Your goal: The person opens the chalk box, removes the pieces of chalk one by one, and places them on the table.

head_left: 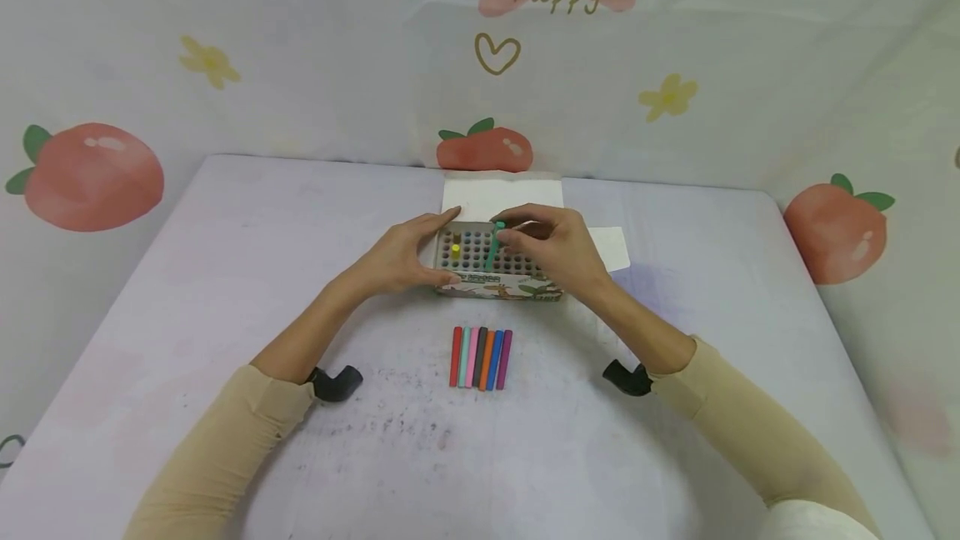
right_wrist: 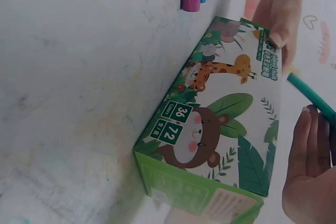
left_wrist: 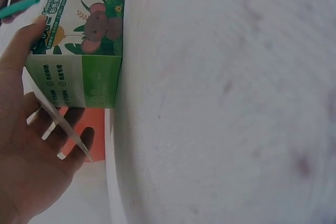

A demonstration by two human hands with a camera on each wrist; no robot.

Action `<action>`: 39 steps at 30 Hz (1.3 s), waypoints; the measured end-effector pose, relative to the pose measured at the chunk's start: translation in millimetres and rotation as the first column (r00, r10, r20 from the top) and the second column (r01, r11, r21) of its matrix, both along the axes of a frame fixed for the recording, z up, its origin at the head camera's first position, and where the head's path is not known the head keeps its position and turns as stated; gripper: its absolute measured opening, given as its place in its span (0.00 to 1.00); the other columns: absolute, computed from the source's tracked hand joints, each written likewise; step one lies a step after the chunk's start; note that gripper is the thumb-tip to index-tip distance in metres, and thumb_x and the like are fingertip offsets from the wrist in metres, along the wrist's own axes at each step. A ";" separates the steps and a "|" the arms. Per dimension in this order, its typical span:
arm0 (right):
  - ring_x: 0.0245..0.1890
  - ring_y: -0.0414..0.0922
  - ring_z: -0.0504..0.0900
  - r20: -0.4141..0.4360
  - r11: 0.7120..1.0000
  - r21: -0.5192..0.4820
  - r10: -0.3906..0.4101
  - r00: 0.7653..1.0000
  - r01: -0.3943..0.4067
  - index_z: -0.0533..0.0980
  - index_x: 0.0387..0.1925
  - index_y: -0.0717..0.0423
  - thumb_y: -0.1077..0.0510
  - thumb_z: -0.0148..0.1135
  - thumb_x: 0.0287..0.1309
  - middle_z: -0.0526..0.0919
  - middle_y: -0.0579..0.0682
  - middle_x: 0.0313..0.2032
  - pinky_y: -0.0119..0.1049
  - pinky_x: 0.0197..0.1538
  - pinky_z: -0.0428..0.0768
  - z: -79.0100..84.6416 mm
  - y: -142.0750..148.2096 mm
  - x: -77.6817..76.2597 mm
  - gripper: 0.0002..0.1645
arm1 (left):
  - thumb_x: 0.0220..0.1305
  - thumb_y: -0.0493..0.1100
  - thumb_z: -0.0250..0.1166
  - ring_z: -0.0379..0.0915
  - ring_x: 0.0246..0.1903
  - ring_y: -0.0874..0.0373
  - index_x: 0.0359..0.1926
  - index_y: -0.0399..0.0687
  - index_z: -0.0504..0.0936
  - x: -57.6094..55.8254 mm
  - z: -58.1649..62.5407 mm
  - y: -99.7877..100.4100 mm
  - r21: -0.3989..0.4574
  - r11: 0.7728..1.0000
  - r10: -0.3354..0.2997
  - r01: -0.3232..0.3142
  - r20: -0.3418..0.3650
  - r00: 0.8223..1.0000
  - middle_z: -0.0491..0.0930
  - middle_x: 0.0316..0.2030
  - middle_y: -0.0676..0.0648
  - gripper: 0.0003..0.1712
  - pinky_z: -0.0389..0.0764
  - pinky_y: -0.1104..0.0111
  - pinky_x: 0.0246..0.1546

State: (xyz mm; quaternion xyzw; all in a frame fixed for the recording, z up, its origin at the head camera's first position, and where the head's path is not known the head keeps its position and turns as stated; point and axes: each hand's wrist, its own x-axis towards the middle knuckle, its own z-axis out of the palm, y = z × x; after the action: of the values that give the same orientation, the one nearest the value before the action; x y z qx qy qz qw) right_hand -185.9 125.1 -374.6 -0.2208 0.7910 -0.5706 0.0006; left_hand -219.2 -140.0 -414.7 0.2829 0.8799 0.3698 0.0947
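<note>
A cardboard box [head_left: 498, 287] printed with cartoon animals lies on the table, its top open on a grid of round holes. My left hand [head_left: 397, 261] holds its left end, thumb at the front top edge and fingers toward the back. My right hand [head_left: 558, 244] pinches a green chalk stick [head_left: 492, 248] that leans over the holes. In the right wrist view the green stick's end shows above the box's top edge. A yellow chalk stick [head_left: 455, 252] stands in a hole at the left.
Several chalk sticks [head_left: 480, 359], from red to purple, lie side by side in front of the box. The raised lid [head_left: 502, 197] stands behind it, and a white side flap [head_left: 610, 248] sticks out to the right. A printed cloth [head_left: 337, 65] hangs behind the table.
</note>
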 end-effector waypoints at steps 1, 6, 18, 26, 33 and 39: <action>0.35 0.54 0.87 0.005 1.000 0.001 -0.001 1.000 0.001 0.83 0.48 0.60 0.60 0.67 0.62 0.87 0.53 0.39 0.40 0.42 0.83 0.9 1.6 1.6 0.13 | 0.50 0.52 0.79 0.67 0.59 0.49 0.78 0.54 0.56 0.2 0.3 0.0 -0.002 1.000 0.000 0.000 -0.001 1.000 0.68 0.66 0.42 0.59 0.67 0.51 0.60; 0.36 0.57 0.86 0.032 1.000 0.020 0.000 0.999 -0.001 0.82 0.49 0.62 0.59 0.67 0.63 0.87 0.54 0.38 0.41 0.43 0.83 3.5 9.2 9.7 0.15 | 0.49 0.52 0.80 0.66 0.61 0.49 0.78 0.54 0.56 1.4 1.4 0.5 -0.004 1.000 0.009 -0.009 -0.001 1.000 0.68 0.67 0.41 0.59 0.66 0.50 0.62; 0.34 0.52 0.87 0.167 1.000 0.030 -0.007 0.986 0.003 0.82 0.51 0.61 0.61 0.67 0.63 0.86 0.55 0.41 0.46 0.41 0.84 -5.7 24.0 34.1 0.15 | 0.49 0.52 0.79 0.66 0.62 0.49 0.78 0.53 0.57 4.3 -4.6 -0.2 0.012 1.000 0.003 -0.003 0.006 1.000 0.69 0.66 0.42 0.59 0.65 0.50 0.63; 0.34 0.58 0.86 0.262 0.998 0.063 -0.010 0.965 -0.007 0.81 0.51 0.62 0.59 0.68 0.62 0.86 0.54 0.39 0.43 0.40 0.83 -11.5 28.6 47.0 0.17 | 0.50 0.53 0.79 0.66 0.61 0.49 0.78 0.53 0.56 1.3 -1.2 0.0 0.011 1.000 -0.003 0.003 -0.011 1.000 0.69 0.65 0.43 0.59 0.66 0.50 0.63; 0.35 0.61 0.85 0.330 0.999 0.040 0.012 0.944 -0.026 0.81 0.51 0.66 0.61 0.68 0.61 0.87 0.56 0.37 0.50 0.39 0.83 -24.2 28.1 56.9 0.18 | 0.49 0.52 0.80 0.65 0.63 0.49 0.78 0.53 0.56 0.3 -1.7 0.3 -0.003 1.000 0.001 -0.001 -0.011 1.000 0.69 0.66 0.42 0.60 0.65 0.50 0.64; 0.32 0.58 0.85 0.372 0.998 0.050 0.017 0.928 -0.038 0.81 0.50 0.66 0.62 0.67 0.61 0.87 0.55 0.37 0.47 0.37 0.84 -34.5 27.7 63.9 0.17 | 0.50 0.52 0.79 0.66 0.63 0.48 0.78 0.53 0.55 0.4 -1.6 0.2 -0.005 1.000 -0.005 0.005 -0.022 1.000 0.69 0.65 0.42 0.59 0.66 0.50 0.63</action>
State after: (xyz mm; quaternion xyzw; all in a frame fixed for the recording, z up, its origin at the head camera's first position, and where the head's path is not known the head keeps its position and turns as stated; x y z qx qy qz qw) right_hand -122.0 152.7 -409.1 -0.1199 0.7892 -0.5793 0.1646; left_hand -218.8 -139.8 -416.3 0.2890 0.8811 0.3641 0.0868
